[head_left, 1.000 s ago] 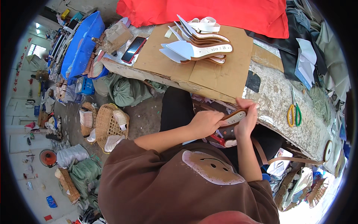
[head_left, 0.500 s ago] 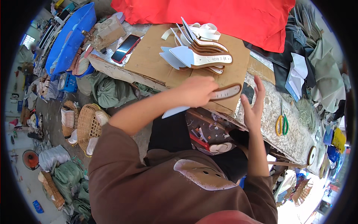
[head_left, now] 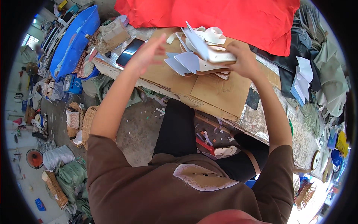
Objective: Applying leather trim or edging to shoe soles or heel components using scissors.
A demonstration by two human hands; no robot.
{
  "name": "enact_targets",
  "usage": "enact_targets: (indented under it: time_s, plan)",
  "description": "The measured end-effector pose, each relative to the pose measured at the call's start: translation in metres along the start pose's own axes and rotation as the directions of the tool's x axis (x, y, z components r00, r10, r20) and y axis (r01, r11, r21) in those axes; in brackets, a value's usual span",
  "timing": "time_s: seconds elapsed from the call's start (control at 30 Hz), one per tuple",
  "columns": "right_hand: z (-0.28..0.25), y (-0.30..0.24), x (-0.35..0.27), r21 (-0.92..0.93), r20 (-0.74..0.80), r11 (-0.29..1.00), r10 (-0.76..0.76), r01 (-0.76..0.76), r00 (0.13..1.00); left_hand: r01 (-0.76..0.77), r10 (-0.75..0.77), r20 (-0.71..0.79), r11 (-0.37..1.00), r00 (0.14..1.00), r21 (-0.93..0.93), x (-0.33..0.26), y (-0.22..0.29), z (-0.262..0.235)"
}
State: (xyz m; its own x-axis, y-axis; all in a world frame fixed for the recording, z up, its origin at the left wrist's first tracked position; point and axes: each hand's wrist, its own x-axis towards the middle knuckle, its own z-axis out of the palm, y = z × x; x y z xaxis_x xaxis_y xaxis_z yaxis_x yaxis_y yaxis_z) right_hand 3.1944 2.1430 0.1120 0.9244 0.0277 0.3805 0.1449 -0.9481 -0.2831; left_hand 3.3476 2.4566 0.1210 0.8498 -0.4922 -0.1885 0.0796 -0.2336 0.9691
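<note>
On the cardboard-covered bench lies a stack of shoe insoles (head_left: pixel 188 62), white with brown edges and wide pale-blue ends. My right hand (head_left: pixel 242 59) is closed on the narrow white end of one insole (head_left: pixel 220 56) at the top of this pile. That insole is tilted, its pale-blue part slanting up and to the left. To the left of the stack, my left hand (head_left: pixel 147 56) is raised near a phone, empty, its fingers apart and slightly blurred. A coil of white strap (head_left: pixel 213 34) sits just behind the insoles.
Red cloth (head_left: pixel 209 15) covers the far side of the bench. The phone (head_left: pixel 129 51) lies by the cardboard's left edge. Left of the bench stand a blue tub (head_left: pixel 76 41) and wicker baskets (head_left: pixel 86 127). A strap roll (head_left: pixel 316 159) is at the right.
My left hand has left the insole it held near the bench edge and moved up and left, now empty. My right hand, open before, has moved to the stack and grips an insole.
</note>
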Motion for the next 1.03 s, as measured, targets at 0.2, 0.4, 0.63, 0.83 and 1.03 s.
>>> enact_targets:
  time_s: [0.2, 0.4, 0.63, 0.83, 1.03]
  plan:
    - [0.034, -0.011, -0.018, 0.036, 0.041, 0.963, -0.268, 0.266, 0.963, 0.112, -0.146, 0.168, 0.975, 0.975, 0.193, 0.037, -0.004, 0.024]
    - [0.035, -0.004, -0.031, -0.002, 0.0, 0.964, -0.267, 0.267, 0.964, -0.005, -0.063, 0.138, 0.894, 0.988, 0.448, 0.12, 0.02, 0.059]
    - [-0.016, 0.019, -0.001, 0.301, 0.0, 0.932, 0.214, -0.204, 0.977, -0.379, 0.469, -0.016, 0.733, 0.883, 0.565, 0.073, 0.024, 0.074]
    - [0.018, 0.033, 0.043, 0.356, 0.132, 0.932, -0.123, 0.069, 0.984, -0.481, 0.592, -0.092, 0.726, 0.8, 0.491, 0.018, -0.002, 0.067]
    - [0.005, -0.012, 0.027, 0.139, 0.367, 0.99, -0.056, 0.004, 0.929, -0.555, 0.616, -0.173, 0.776, 0.768, 0.299, -0.037, -0.051, 0.06]
